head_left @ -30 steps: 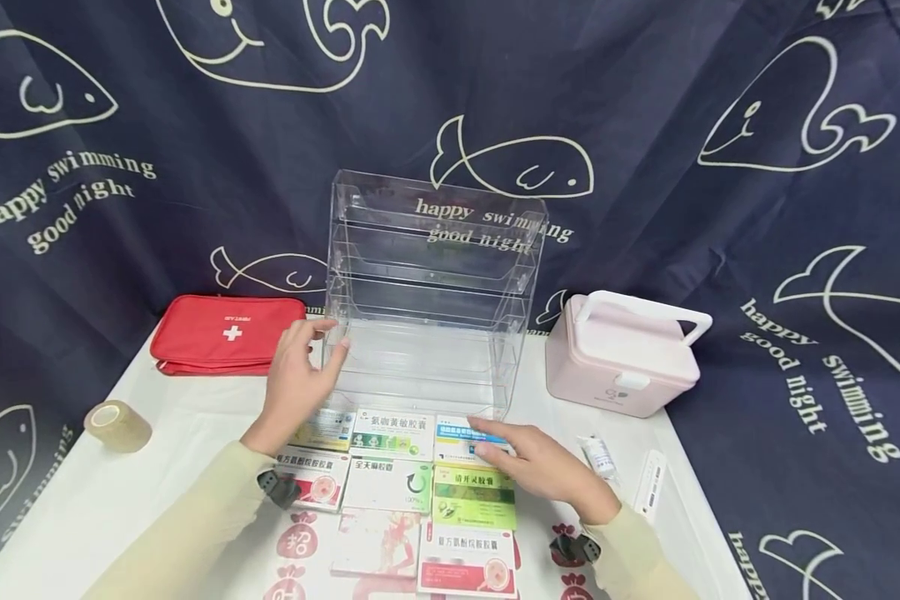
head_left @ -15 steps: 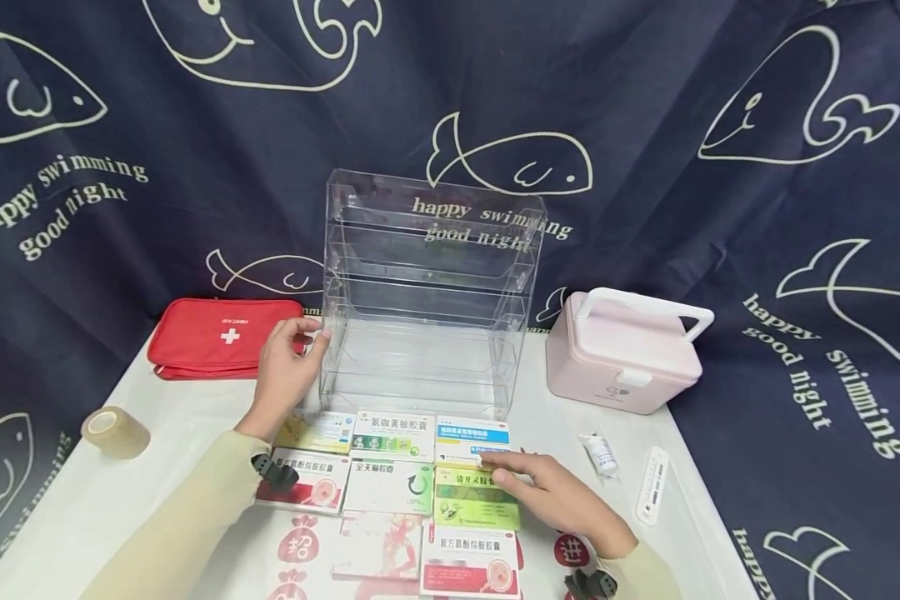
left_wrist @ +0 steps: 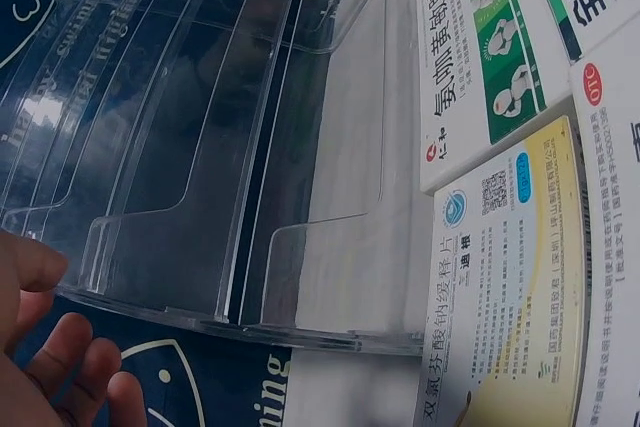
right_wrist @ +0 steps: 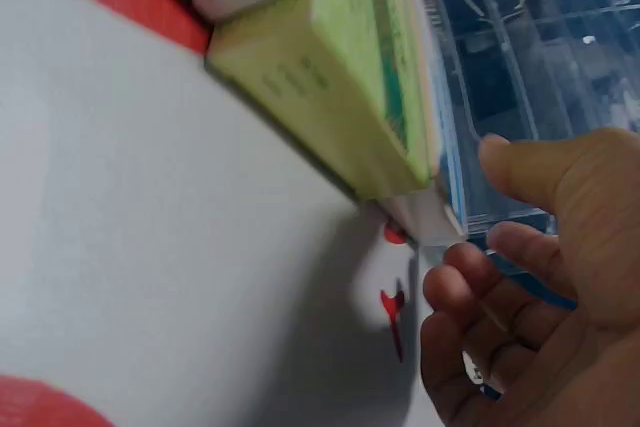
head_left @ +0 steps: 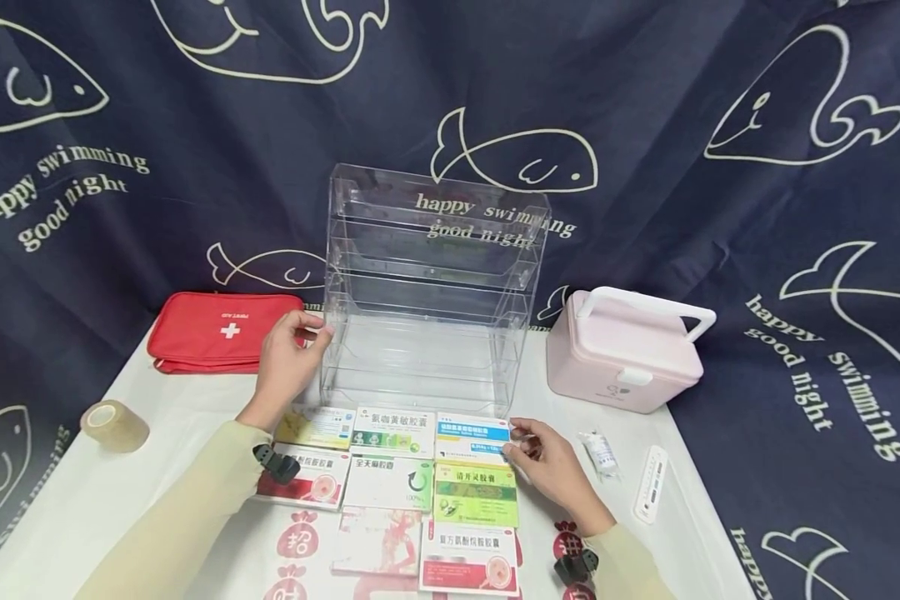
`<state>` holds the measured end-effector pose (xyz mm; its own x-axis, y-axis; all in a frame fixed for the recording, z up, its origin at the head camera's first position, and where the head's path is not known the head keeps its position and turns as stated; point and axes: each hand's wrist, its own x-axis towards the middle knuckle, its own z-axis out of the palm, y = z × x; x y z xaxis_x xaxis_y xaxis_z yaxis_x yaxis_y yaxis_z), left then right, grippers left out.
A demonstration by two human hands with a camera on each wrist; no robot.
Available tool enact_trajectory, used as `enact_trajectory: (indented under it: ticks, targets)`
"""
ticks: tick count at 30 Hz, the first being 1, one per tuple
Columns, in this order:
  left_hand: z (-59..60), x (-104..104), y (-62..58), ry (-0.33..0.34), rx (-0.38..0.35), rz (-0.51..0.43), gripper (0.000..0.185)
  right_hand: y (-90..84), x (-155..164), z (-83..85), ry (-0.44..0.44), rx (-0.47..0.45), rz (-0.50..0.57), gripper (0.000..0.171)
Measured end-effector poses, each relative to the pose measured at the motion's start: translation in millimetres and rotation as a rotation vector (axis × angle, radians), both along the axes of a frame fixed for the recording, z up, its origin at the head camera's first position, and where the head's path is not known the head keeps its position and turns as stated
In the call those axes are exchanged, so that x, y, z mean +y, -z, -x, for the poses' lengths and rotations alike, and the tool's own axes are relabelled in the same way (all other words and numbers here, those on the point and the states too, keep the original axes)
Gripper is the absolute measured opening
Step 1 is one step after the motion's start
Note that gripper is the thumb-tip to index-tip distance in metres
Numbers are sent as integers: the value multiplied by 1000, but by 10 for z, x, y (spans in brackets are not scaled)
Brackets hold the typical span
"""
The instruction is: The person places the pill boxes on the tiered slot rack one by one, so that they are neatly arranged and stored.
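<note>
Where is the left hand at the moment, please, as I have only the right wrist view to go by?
Observer: The left hand is at the left side of the clear rack; I cannot tell for certain whether its fingertips touch it.
Operator: Thank you; and could you tell me what stands on the table just to the right of the rack?
Observer: That is a pale pink case with a white handle.

2 cream sleeves [head_left: 172,508]; 2 black wrist devices [head_left: 275,463].
</note>
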<state>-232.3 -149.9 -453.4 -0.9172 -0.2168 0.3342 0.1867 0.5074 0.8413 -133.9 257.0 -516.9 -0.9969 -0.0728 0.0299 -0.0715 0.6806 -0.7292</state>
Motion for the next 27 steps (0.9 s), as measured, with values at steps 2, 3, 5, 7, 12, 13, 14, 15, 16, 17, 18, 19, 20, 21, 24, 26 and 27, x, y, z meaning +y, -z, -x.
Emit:
enact_trajectory:
  ticks: [2,3,5,7,12,13,14,15,16,17,18,19,20,21,24,26,27]
  targets:
    - [2,8,-1,6,-6,3,16,47,10,34,-1,-7,-43,48]
    - [2,10,-1,7,-8,5,16,63,12,44,-6,-7,-64,50]
    - [-3,12,2,12,-17,5,17,82,15,64,-19,2,-106,53]
    - [-9,7,9,15,-27,3,17,89,17,82,-40,17,-145,56]
    - [-6,-13,23,21,-39,10,18,93,30,114,-76,17,-214,63]
    - [-1,-14,24,22,-39,14,18,93,32,114,-76,13,-213,63]
    - [4,-14,22,23,-40,15,18,93,33,114,-74,10,-207,62]
    - [7,-14,22,23,-44,17,18,92,35,112,-70,10,-198,62]
    - [10,-13,19,24,-45,17,18,89,35,110,-63,12,-185,61]
    - [13,-13,17,24,-45,16,18,87,33,110,-56,15,-173,60]
    - [16,-12,15,23,-47,15,17,85,31,109,-49,20,-160,59]
    - [17,-11,11,22,-48,14,17,82,29,108,-43,25,-141,58]
    - [17,-9,8,22,-48,14,17,80,28,107,-37,27,-120,58]
    - [17,-8,6,22,-49,14,17,78,29,105,-31,26,-99,57]
    - [17,-10,3,23,-50,11,18,73,34,98,-29,9,-16,53]
    - [15,-15,5,24,-56,6,18,72,41,93,-28,-8,61,51]
    - [14,-19,6,25,-59,4,18,73,45,92,-29,-13,99,49]
